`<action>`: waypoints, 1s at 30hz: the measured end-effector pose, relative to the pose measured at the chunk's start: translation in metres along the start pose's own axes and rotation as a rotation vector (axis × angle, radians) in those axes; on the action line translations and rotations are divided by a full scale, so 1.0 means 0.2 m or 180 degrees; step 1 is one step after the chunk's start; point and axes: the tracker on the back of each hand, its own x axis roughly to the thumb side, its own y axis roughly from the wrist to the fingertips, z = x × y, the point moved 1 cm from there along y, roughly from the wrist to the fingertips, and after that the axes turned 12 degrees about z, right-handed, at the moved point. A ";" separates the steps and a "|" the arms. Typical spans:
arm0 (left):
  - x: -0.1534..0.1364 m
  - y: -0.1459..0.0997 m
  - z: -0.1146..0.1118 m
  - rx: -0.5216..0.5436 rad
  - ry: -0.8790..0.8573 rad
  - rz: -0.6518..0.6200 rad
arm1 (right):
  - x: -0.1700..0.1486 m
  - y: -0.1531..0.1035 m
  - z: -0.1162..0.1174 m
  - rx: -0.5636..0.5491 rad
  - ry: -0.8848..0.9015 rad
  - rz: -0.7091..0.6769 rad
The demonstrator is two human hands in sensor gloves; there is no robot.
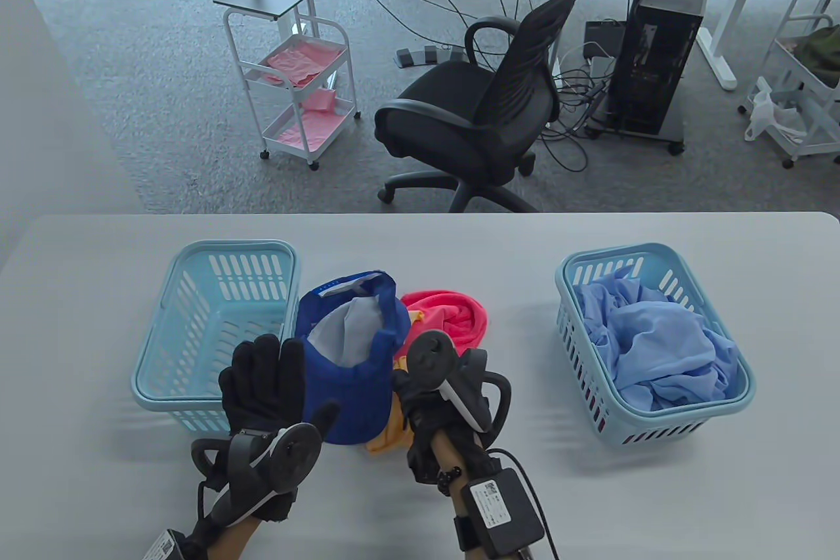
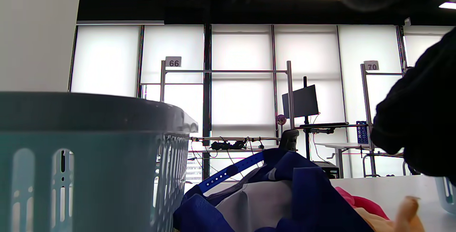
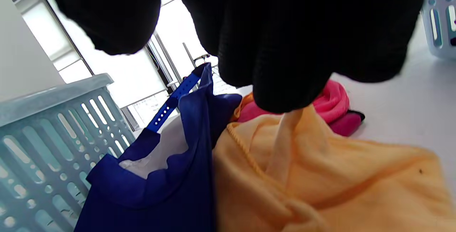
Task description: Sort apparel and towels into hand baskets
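Note:
A blue cap (image 1: 351,356) lies upside down mid-table, between a pink towel (image 1: 456,317) and an empty light blue basket (image 1: 216,323). An orange cloth (image 1: 387,432) pokes out under the cap's near side. My left hand (image 1: 289,383) is held flat with straight fingers against the cap's left side, beside the empty basket (image 2: 89,153). My right hand (image 1: 420,396) is curled down over the orange cloth (image 3: 320,178); in the right wrist view its fingertips (image 3: 281,93) pinch a raised fold of it. A second basket (image 1: 738,389) at the right holds light blue garments (image 1: 656,343).
The pink towel (image 3: 331,103) lies just behind the orange cloth, touching the cap (image 3: 171,175). Bare table lies between the pile and the right basket. Beyond the table's far edge stand an office chair (image 1: 479,120) and a white cart (image 1: 302,87).

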 end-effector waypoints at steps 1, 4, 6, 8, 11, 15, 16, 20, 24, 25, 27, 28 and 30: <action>0.00 0.00 0.00 0.0004 -0.0007 0.0004 | 0.01 0.01 0.03 0.0035 0.0066 0.0092; -0.01 0.00 0.01 0.0008 -0.0036 0.0009 | 0.03 0.05 0.17 0.0229 0.0099 0.0410; -0.01 0.00 0.01 -0.0026 -0.0088 0.0000 | 0.04 0.07 0.23 0.0209 -0.0021 0.0545; -0.01 0.00 0.01 -0.0025 -0.0106 -0.0015 | 0.04 0.08 0.26 0.0110 -0.0050 0.0594; 0.00 -0.01 0.01 0.0001 -0.0077 -0.0052 | 0.03 0.09 0.29 -0.0111 -0.0165 0.0676; 0.01 -0.01 0.00 -0.0026 -0.0055 -0.0063 | 0.03 0.08 0.32 -0.0289 -0.0238 0.0714; 0.01 -0.01 0.00 -0.0028 -0.0050 -0.0063 | 0.03 0.07 0.33 -0.0324 -0.0277 0.0717; 0.01 -0.01 0.01 -0.0042 -0.0060 -0.0059 | 0.05 0.05 0.33 -0.0532 -0.0428 0.0703; 0.01 -0.01 0.01 -0.0047 -0.0056 -0.0048 | 0.06 0.05 0.34 -0.0572 -0.0553 0.0730; 0.01 -0.01 0.01 -0.0053 -0.0059 -0.0045 | 0.06 0.05 0.34 -0.0559 -0.0609 0.0714; 0.01 -0.01 0.01 -0.0058 -0.0062 -0.0041 | 0.05 0.06 0.35 -0.0495 -0.0682 0.0722; 0.01 -0.01 0.01 -0.0060 -0.0060 -0.0042 | 0.05 0.07 0.36 -0.0434 -0.0732 0.0720; 0.01 -0.01 0.01 -0.0061 -0.0059 -0.0044 | 0.05 0.08 0.37 -0.0363 -0.0814 0.0686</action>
